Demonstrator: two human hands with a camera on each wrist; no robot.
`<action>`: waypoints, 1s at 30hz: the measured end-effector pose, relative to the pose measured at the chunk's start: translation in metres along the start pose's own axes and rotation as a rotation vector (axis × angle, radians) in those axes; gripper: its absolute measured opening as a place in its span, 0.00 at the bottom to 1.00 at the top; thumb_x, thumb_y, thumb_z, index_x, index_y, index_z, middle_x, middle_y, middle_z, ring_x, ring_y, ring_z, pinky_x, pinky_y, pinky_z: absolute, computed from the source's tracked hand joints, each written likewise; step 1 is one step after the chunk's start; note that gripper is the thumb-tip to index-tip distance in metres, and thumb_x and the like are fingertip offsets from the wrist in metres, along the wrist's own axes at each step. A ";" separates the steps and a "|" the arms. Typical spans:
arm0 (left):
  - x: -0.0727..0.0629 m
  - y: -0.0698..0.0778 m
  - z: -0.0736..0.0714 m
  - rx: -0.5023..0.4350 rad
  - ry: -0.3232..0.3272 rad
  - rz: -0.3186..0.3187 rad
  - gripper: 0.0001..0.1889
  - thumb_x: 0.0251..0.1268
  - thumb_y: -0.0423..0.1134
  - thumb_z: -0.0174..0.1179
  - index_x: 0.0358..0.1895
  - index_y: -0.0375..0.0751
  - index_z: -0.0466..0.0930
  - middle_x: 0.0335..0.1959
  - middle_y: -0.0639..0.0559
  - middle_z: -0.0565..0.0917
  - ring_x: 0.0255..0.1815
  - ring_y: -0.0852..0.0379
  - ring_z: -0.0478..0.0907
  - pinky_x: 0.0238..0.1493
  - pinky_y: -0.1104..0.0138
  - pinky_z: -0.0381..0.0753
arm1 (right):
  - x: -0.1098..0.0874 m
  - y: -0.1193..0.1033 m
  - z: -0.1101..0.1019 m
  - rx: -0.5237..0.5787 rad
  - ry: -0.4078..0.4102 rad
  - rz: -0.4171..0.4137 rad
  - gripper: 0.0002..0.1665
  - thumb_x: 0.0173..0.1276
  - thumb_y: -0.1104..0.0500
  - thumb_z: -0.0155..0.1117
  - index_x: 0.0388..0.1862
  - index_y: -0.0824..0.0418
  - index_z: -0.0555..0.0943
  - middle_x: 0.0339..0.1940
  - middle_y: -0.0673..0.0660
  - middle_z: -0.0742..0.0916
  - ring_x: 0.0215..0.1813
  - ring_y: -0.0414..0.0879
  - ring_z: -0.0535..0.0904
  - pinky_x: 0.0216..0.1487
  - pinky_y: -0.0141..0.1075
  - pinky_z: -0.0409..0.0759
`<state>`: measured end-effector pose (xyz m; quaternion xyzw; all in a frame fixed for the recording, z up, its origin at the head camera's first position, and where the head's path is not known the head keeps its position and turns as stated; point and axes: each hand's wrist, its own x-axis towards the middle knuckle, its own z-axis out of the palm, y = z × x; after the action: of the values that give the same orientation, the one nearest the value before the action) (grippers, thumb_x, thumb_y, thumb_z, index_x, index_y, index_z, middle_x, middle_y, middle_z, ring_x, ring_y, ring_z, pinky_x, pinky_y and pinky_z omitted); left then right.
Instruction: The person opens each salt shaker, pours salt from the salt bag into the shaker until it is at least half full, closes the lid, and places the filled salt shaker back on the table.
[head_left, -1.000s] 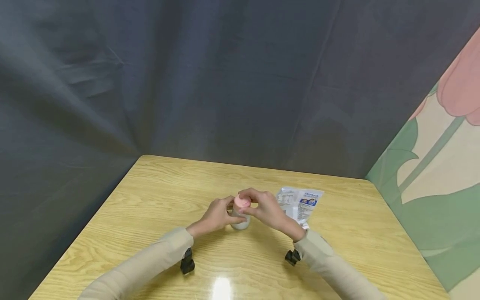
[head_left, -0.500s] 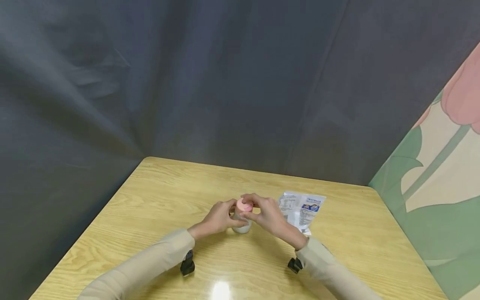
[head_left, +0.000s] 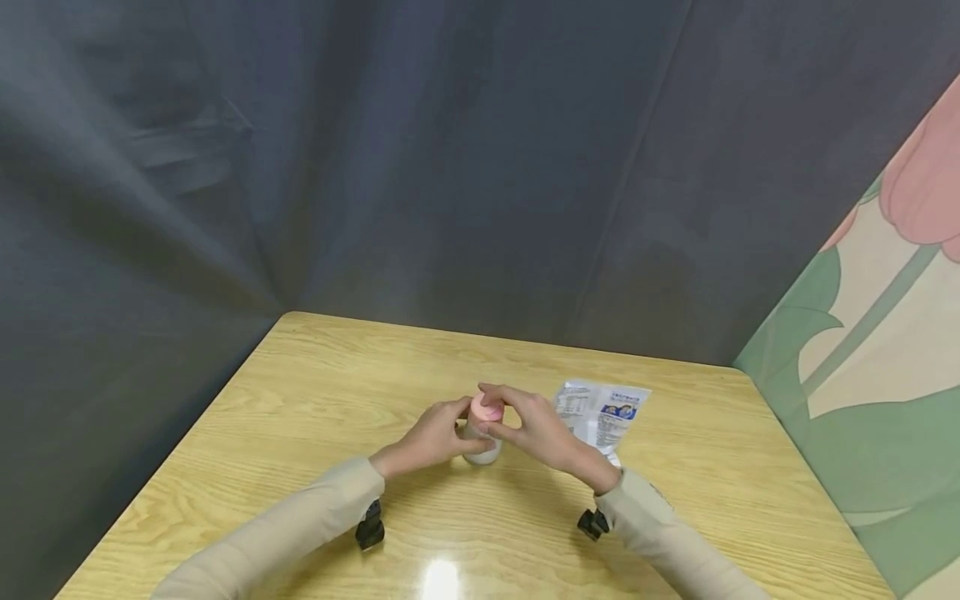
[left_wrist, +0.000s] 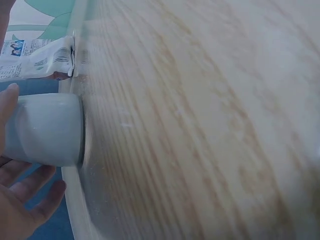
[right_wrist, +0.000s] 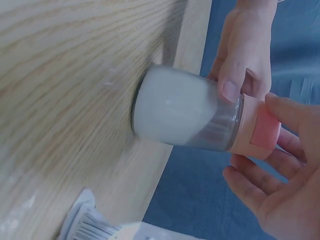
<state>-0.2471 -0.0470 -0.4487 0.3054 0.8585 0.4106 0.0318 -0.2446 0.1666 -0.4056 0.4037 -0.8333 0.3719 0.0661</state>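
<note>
A clear jar [right_wrist: 175,107] partly filled with something white stands upright on the table, with a pink cap [right_wrist: 245,125] on top. A deeper pink tab [right_wrist: 266,129] is on the cap's side. My left hand [head_left: 429,437] holds the jar's body, its thumb on the near side and fingers behind. From the right, my right hand [head_left: 538,429] pinches the cap between thumb and fingers. In the left wrist view, the jar's lower part [left_wrist: 47,129] shows with its base at the tabletop, while the cap is out of frame.
A white printed packet [head_left: 603,410] lies to the right of the jar, behind the right wrist. Dark cloth [head_left: 480,167] hangs past the wooden table's [head_left: 360,358] far and left edges. A flower-patterned panel [head_left: 892,358] is at the right.
Both hands stay at the jar and its cap, with only slight shifts of the right hand's fingers around the cap. The head view has tilted a little.
</note>
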 end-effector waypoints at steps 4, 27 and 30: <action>0.000 0.002 -0.002 0.029 -0.020 0.015 0.36 0.63 0.57 0.67 0.70 0.44 0.69 0.62 0.53 0.78 0.61 0.53 0.76 0.59 0.56 0.77 | -0.001 -0.002 -0.002 -0.023 -0.009 -0.006 0.16 0.67 0.55 0.71 0.52 0.57 0.82 0.66 0.58 0.79 0.61 0.49 0.79 0.58 0.46 0.79; -0.002 0.006 -0.009 0.089 0.072 0.024 0.35 0.66 0.64 0.59 0.69 0.48 0.69 0.62 0.56 0.77 0.62 0.56 0.74 0.61 0.53 0.75 | -0.018 0.002 -0.032 -0.155 0.151 -0.157 0.05 0.66 0.61 0.70 0.41 0.57 0.85 0.40 0.46 0.86 0.48 0.43 0.80 0.48 0.43 0.81; -0.004 0.007 -0.010 0.107 0.077 0.019 0.36 0.66 0.64 0.58 0.70 0.47 0.69 0.63 0.56 0.77 0.61 0.56 0.74 0.60 0.54 0.76 | -0.021 0.003 -0.036 -0.163 0.182 -0.180 0.04 0.65 0.62 0.71 0.38 0.56 0.85 0.38 0.45 0.85 0.45 0.42 0.79 0.44 0.42 0.81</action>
<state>-0.2437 -0.0532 -0.4379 0.2989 0.8769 0.3760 -0.0215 -0.2395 0.2049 -0.3898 0.4346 -0.8117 0.3308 0.2069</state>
